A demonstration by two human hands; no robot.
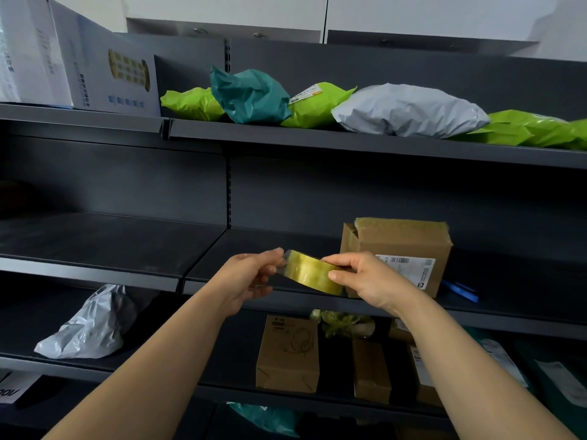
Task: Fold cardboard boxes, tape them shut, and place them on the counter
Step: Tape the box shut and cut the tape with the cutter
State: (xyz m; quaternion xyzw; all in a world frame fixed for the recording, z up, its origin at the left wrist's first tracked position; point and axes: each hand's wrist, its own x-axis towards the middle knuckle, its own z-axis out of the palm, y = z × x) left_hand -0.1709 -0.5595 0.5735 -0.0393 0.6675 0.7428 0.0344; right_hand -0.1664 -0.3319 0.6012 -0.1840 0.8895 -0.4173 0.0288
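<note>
Glossy yellow tape roll [313, 274] in clamped right hand [371, 281] fingers, clear end between pinched left hand [247, 277] fingers

tape roll [313, 274]: glossy yellowish plastic | taped box [400, 249]: matt cardboard | shelf [104, 233]: matt dark metal

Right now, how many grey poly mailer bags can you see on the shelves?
2. One grey mailer lies on the top shelf; the other grey mailer on the lower-left shelf. More may be hidden.
</note>
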